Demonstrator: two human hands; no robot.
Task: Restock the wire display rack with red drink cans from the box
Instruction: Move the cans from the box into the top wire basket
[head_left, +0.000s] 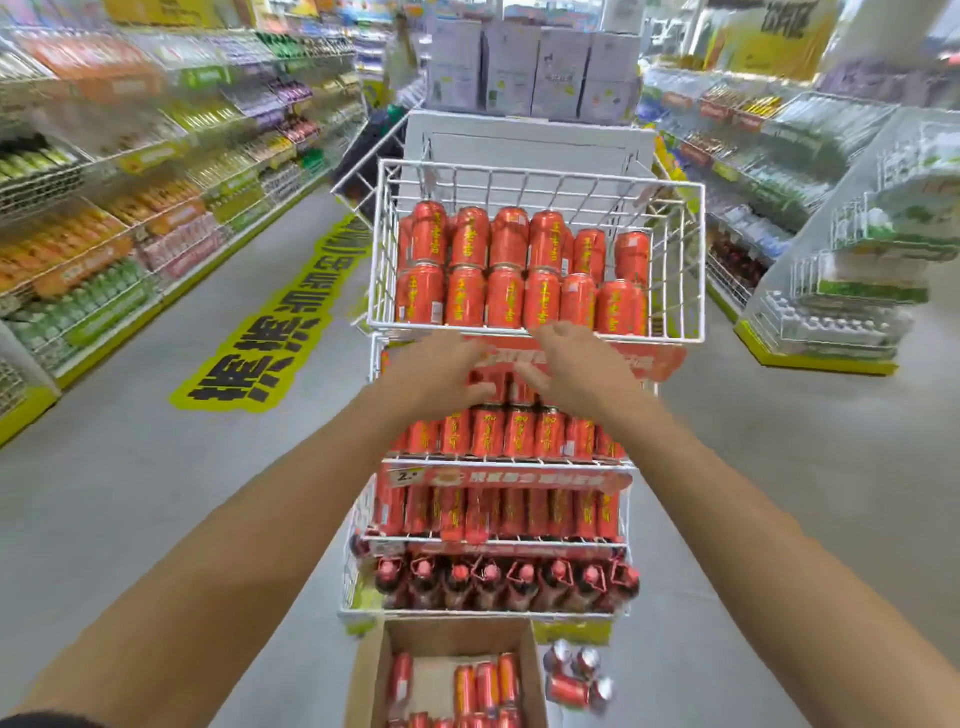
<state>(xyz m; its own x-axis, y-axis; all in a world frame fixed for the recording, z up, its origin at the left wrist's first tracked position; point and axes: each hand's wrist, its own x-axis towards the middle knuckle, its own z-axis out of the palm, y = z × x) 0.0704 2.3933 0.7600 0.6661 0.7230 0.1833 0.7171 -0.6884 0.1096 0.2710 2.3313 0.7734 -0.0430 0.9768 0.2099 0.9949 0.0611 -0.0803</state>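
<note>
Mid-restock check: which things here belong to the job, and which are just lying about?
Job: wire display rack; red drink cans in its top basket; cardboard box with more cans.
Lying about: loose cans on the floor; yellow floor sticker; side shelves.

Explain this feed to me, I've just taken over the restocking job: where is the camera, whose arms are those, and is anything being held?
There is no machine here. A person is working with bare hands, and the single picture comes from a wide-angle camera worn on the head, looking forward and down. The two arms coming in from the bottom are that person's.

The left hand and right hand reach to the front edge of the top basket of the wire display rack. Both look empty, with loose fingers, though they are blurred.

That basket holds two layers of red drink cans. The lower tiers hold more cans, and the lowest holds bottles.

On the floor stands the open box with cans inside. A few loose cans lie to its right.
</note>
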